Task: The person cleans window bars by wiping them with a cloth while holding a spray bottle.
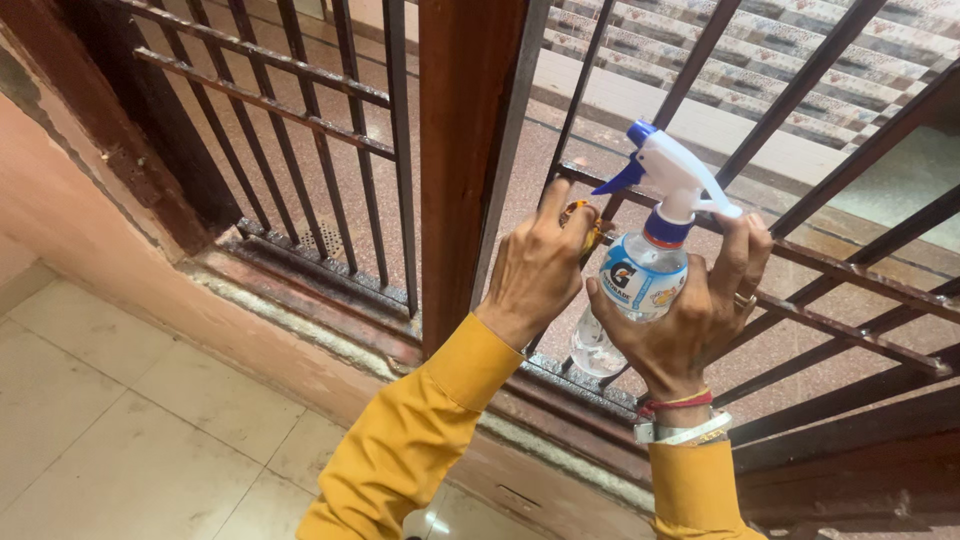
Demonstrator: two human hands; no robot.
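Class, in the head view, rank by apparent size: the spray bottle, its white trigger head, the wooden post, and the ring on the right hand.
1. wooden post
2. spray bottle
3. white trigger head
4. ring

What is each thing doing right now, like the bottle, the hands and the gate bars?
Spray bottle: upright, nozzle on, held up at the bars.
Right hand: wrapped around the bottle.
Left hand: pressing a small yellow thing against a bar.
Metal grille: shut, bars dusty.

The right hand (690,310) grips a clear spray bottle (640,285) — the left hand (535,265) pinches something yellow against the dark metal grille (330,130).
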